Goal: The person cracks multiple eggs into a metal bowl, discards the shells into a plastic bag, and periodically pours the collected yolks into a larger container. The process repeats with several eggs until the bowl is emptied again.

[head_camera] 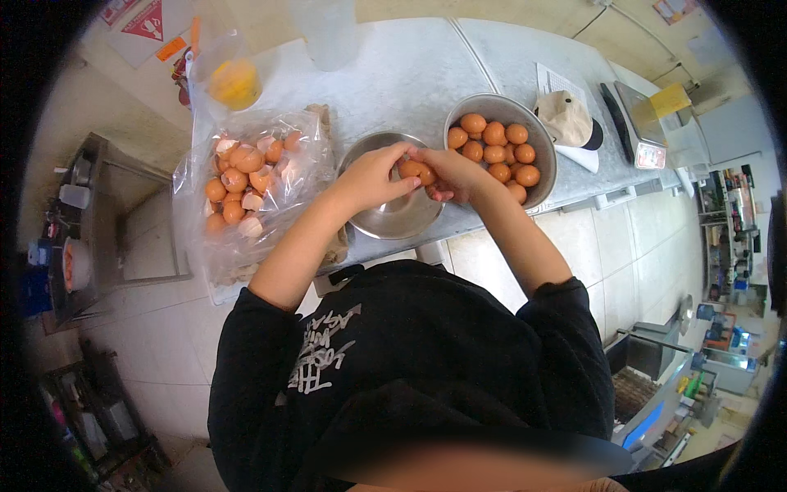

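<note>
A brown egg (416, 173) is held between my two hands, above a stainless steel bowl (393, 224). My left hand (376, 175) has its fingers and thumb around the egg's left side. From the right, my right hand (454, 172) grips the same egg, its fingers curled beneath. To the right stands a larger metal bowl (549, 178) holding several whole brown eggs (494, 154), which look wet. At the left, a clear plastic bag (301, 144) contains broken brown eggshells (249, 160). My hands hide part of the small bowl's inside.
Beneath the bag shows a cardboard egg tray (336, 249). A clear container with yellow contents (235, 85) and a translucent pitcher (324, 37) stand at the back of the metal table (406, 67). On the right are a beige cap (562, 117), papers (581, 158) and a scale (648, 154).
</note>
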A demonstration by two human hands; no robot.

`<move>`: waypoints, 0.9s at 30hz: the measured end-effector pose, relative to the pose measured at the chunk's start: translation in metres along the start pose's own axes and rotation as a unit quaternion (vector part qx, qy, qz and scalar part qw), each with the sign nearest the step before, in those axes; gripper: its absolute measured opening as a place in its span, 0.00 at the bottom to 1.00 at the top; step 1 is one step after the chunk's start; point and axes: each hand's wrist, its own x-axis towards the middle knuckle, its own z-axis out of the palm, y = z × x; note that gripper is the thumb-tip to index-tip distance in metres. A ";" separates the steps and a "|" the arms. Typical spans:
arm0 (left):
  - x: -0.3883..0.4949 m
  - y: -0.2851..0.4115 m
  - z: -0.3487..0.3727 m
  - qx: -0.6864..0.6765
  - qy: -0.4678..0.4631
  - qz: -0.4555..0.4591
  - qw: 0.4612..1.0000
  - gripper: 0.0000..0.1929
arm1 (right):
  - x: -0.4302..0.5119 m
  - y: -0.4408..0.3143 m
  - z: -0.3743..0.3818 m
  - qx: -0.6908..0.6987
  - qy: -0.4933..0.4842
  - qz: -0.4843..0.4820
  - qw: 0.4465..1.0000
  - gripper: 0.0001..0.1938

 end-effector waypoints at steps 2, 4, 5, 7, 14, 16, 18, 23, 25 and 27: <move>-0.005 -0.020 0.007 0.047 0.005 -0.021 0.999 0.21 | 0.006 0.012 0.009 0.012 0.056 -0.043 0.997 0.22; -0.011 -0.030 0.013 0.090 -0.006 -0.052 0.995 0.20 | 0.014 0.029 0.022 0.011 0.155 -0.085 0.984 0.22; -0.013 -0.030 0.015 0.113 -0.019 -0.069 0.991 0.19 | 0.021 0.039 0.019 0.005 0.151 -0.094 0.984 0.22; -0.018 -0.032 0.023 0.162 -0.039 -0.086 0.982 0.18 | 0.031 0.051 0.020 -0.006 0.139 -0.112 0.984 0.23; -0.027 -0.050 0.044 0.286 -0.084 -0.028 0.954 0.14 | 0.056 0.085 0.009 -0.150 0.156 -0.119 0.969 0.20; -0.028 -0.049 0.043 0.325 -0.113 -0.004 0.939 0.14 | 0.054 0.085 0.010 -0.384 0.169 -0.183 0.889 0.20; -0.033 -0.044 0.040 0.360 -0.150 0.009 0.921 0.14 | 0.049 0.082 0.018 -0.546 0.181 -0.199 0.794 0.18; -0.031 0.022 -0.011 0.302 -0.096 -0.177 0.932 0.16 | -0.006 0.007 0.059 -0.668 0.241 -0.134 0.691 0.12; -0.029 0.030 -0.036 0.233 0.029 -0.120 0.965 0.17 | -0.041 -0.029 0.065 -0.600 0.317 -0.182 0.711 0.21; -0.027 0.018 -0.047 0.094 0.084 -0.129 0.984 0.18 | -0.048 -0.044 0.066 -0.547 0.335 -0.291 0.710 0.20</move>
